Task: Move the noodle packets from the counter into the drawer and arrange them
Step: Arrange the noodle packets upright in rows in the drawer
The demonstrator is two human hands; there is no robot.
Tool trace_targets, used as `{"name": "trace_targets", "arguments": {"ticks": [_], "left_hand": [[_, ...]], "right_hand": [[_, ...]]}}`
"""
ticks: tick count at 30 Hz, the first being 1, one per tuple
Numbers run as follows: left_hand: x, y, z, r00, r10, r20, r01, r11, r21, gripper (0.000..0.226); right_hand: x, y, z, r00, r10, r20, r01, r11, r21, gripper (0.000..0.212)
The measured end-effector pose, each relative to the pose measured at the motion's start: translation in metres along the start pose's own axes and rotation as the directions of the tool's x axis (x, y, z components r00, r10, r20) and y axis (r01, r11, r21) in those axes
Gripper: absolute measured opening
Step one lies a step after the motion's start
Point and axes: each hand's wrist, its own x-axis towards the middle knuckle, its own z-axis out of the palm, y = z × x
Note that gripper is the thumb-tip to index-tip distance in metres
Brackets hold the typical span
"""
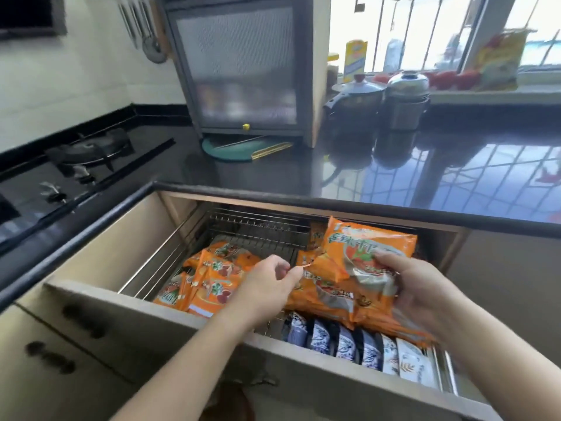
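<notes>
Right hand [425,287] grips a stack of packets [364,268] over the drawer [145,305]; left hand [267,284] pinches one's corner; light, crinkly, slippery things, best held by the edges

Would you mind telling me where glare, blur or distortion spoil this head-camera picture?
Head view: the window is blown out; its grille reflects on the glossy black counter; wide-angle bending curves the counter edge; the hanging utensils and pots are soft; the noodle packet in the right hand shows motion smear, the left hand less.
</notes>
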Motion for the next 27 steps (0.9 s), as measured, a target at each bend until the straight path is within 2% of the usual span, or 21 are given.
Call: {"name": "trace_targets", "arguments": {"ticks": [1,2,3,5,9,13,15,17,19,20,22,24,27], "left_hand": [[0.008,-0.019,-0.017,0.998,0.034,-0.057,-0.015,0.955,0.297,0.029],[0.015,-0.037,-0.035,0.998,0.018,-0.067,0.018,0.871,0.491,0.028],[0.019,-0.052,-0.052,0.998,-0.03,-0.049,0.053,0.791,0.609,0.027],[0.023,-0.076,-0.08,0.989,-0.145,0.001,0.1,0.69,0.717,0.022],[0.031,-0.104,-0.111,0.957,-0.286,0.043,0.165,0.662,0.731,0.026],[0.051,-0.115,-0.116,0.915,-0.381,0.132,0.162,0.648,0.744,0.024],[0.071,-0.116,-0.128,0.909,-0.398,0.119,0.178,0.632,0.754,0.021],[0.098,-0.109,-0.142,0.938,-0.343,0.041,0.182,0.591,0.786,0.017],[0.137,-0.101,-0.143,0.976,-0.219,-0.011,0.151,0.636,0.757,0.023],[0.157,-0.097,-0.136,0.982,-0.187,0.028,0.106,0.665,0.739,0.026],[0.192,-0.094,-0.113,0.956,-0.174,0.238,-0.044,0.714,0.699,0.033],[0.212,-0.095,-0.083,0.894,-0.153,0.421,-0.19,0.722,0.666,0.043],[0.223,-0.102,-0.044,0.804,-0.19,0.564,-0.285,0.71,0.644,0.051]], "right_hand": [[0.008,0.002,-0.001,1.0,0.009,-0.017,-0.01,0.999,-0.047,0.035],[0.016,0.006,0.001,0.999,0.023,-0.023,-0.025,0.995,-0.095,0.035],[0.023,0.011,0.006,0.999,0.046,-0.02,-0.048,0.989,-0.14,0.036],[0.036,0.018,0.025,0.995,0.098,0.027,-0.089,0.971,-0.222,0.034],[0.07,0.026,0.086,0.985,0.155,0.082,-0.125,0.949,-0.288,0.029],[0.112,0.034,0.149,0.989,0.149,0.006,-0.142,0.955,-0.261,0.03],[0.13,0.041,0.169,0.987,0.156,-0.036,-0.16,0.955,-0.25,0.034],[0.141,0.045,0.182,0.984,0.165,-0.066,-0.176,0.961,-0.215,0.035],[0.148,0.044,0.184,0.979,0.184,-0.088,-0.195,0.97,-0.147,0.033],[0.149,0.041,0.181,0.976,0.197,-0.093,-0.207,0.973,-0.106,0.032],[0.154,0.034,0.173,0.971,0.22,-0.096,-0.224,0.974,-0.036,0.03],[0.157,0.028,0.162,0.971,0.21,-0.111,-0.213,0.977,-0.019,0.03],[0.161,0.024,0.149,0.975,0.185,-0.126,-0.193,0.98,-0.054,0.03]]}}
